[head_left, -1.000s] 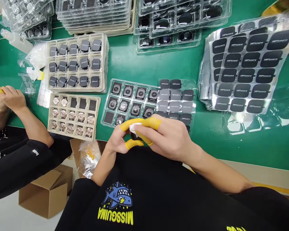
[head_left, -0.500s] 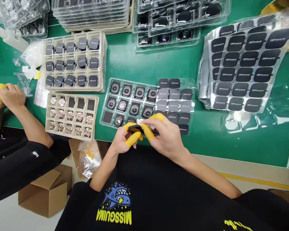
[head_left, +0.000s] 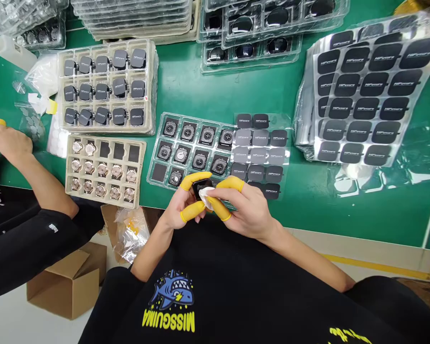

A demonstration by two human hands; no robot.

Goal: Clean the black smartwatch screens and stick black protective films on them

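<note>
A black watch body is gripped between the yellow-covered thumb and finger of my left hand, its dark face turned up. My right hand, also with yellow finger covers, pinches a white cloth that lies against the watch face. Just beyond both hands lies a clear tray of square black watches. A sheet of dark square stickers overlaps the tray's right side.
A beige tray of round watches and a stacked tray of square ones lie left. Dark sticker sheets are at right, clear trays at the back. A co-worker's hand is far left; an open carton stands below.
The watch in my left hand has tilted so more of its dark face shows. My right hand has brought the white cloth lower, onto the face. The view has shifted slightly.
</note>
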